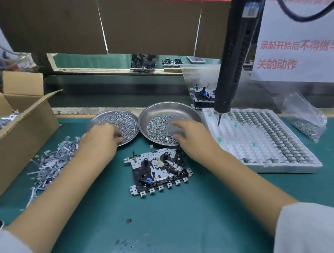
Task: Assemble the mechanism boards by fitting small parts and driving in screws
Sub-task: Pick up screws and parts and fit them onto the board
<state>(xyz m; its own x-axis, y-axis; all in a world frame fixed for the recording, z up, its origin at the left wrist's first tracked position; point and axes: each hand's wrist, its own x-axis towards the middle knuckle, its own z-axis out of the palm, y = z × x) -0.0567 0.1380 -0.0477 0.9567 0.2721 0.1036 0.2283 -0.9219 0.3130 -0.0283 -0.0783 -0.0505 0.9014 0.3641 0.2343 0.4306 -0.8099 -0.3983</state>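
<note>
White sleeves frame my forearms over the teal tabletop [173, 229]. Between my wrists lies the grey metal mechanism board with black parts and a blue piece [158, 170], just near side of both hands, untouched. My left hand [99, 143] reaches into the left round steel dish of small silver screws [120, 122], its grip narrow, fingertips curled down as if pinching a screw, though I cannot tell whether one is caught. My right hand [192, 139] rests over the right steel dish of screws [160, 111], fingers loosely bent, holding nothing I can see. I judge this the screw-picking step. Next I need one screw lifted clean, set in a board hole, then the hanging black electric screwdriver [234, 50], beyond my right grip, brought down.
</note>
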